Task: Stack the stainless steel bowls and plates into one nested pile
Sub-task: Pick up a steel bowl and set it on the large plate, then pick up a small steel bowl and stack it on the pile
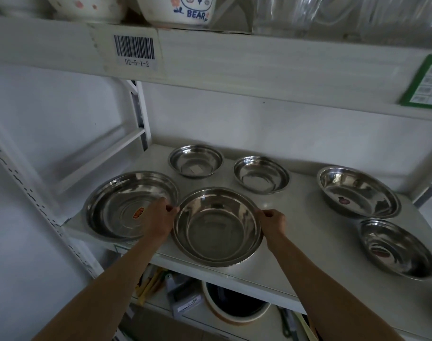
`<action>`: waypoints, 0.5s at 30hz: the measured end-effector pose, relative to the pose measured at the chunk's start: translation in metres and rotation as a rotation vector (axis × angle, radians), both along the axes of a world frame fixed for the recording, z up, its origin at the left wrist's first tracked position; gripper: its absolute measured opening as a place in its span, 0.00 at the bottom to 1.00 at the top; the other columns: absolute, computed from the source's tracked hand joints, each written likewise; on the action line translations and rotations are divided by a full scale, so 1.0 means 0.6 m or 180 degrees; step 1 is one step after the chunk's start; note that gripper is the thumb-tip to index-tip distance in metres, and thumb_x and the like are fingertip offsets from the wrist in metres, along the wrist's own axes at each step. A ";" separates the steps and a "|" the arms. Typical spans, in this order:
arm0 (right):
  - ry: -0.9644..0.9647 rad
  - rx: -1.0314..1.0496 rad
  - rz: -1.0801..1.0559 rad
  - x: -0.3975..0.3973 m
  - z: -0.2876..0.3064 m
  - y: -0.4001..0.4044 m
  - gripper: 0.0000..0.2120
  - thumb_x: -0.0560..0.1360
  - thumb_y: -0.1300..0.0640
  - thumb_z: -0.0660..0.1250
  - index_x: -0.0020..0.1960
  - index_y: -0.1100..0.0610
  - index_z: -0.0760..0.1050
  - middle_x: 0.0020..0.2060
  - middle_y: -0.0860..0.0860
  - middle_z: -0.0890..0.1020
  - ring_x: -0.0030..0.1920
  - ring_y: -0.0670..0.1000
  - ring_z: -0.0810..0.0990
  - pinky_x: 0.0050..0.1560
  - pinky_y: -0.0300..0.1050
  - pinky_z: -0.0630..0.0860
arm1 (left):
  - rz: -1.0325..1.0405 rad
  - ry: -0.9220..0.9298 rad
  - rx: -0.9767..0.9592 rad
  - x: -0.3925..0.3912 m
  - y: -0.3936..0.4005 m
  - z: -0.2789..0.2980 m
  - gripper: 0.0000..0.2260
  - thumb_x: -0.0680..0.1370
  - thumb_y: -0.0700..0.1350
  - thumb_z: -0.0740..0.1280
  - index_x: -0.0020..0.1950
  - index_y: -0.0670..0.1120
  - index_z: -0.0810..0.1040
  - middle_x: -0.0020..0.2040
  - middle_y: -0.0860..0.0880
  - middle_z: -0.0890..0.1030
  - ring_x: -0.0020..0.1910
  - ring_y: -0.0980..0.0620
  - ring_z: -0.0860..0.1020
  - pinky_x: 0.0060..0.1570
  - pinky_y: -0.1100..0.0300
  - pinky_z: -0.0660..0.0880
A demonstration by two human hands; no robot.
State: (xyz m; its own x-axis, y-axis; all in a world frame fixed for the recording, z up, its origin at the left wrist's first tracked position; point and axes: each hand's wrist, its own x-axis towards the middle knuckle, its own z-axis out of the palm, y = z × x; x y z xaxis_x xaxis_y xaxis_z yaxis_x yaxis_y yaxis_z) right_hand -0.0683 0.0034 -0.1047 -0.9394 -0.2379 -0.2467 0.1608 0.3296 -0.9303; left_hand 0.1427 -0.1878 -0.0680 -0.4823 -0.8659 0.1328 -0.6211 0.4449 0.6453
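Observation:
A large steel bowl point(217, 227) sits at the front middle of the white shelf point(303, 217). My left hand point(158, 217) pinches its left rim and my right hand point(272, 222) pinches its right rim. A wide steel plate point(121, 205) with an orange sticker lies to the left, partly under my left hand. Two small bowls stand behind: one point(196, 160) at back left, one point(261, 174) at back middle. Two more bowls are on the right, one point(357, 190) farther back and one point(394, 249) near the front edge.
The shelf above point(210, 50) hangs low, carrying ceramic bowls point(185, 8) and a barcode label point(134, 49). A white upright post point(138, 114) stands at back left. The shelf below holds a round pot point(234, 306) and tools.

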 end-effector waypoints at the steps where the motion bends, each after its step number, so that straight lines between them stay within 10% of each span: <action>1: -0.0131 -0.0108 0.0000 0.000 0.000 0.001 0.13 0.71 0.51 0.74 0.46 0.60 0.81 0.36 0.55 0.84 0.38 0.55 0.82 0.42 0.50 0.81 | 0.0005 0.0020 0.0025 0.000 -0.001 0.000 0.10 0.75 0.48 0.69 0.39 0.43 0.75 0.32 0.51 0.75 0.30 0.56 0.72 0.29 0.63 0.64; 15: -0.0306 -0.0426 -0.0260 -0.063 0.017 0.075 0.18 0.74 0.47 0.72 0.49 0.62 0.79 0.35 0.52 0.77 0.32 0.49 0.71 0.33 0.45 0.69 | -0.0482 0.0419 0.0086 -0.103 0.068 0.058 0.13 0.73 0.53 0.70 0.49 0.44 0.79 0.43 0.47 0.82 0.43 0.48 0.79 0.44 0.58 0.71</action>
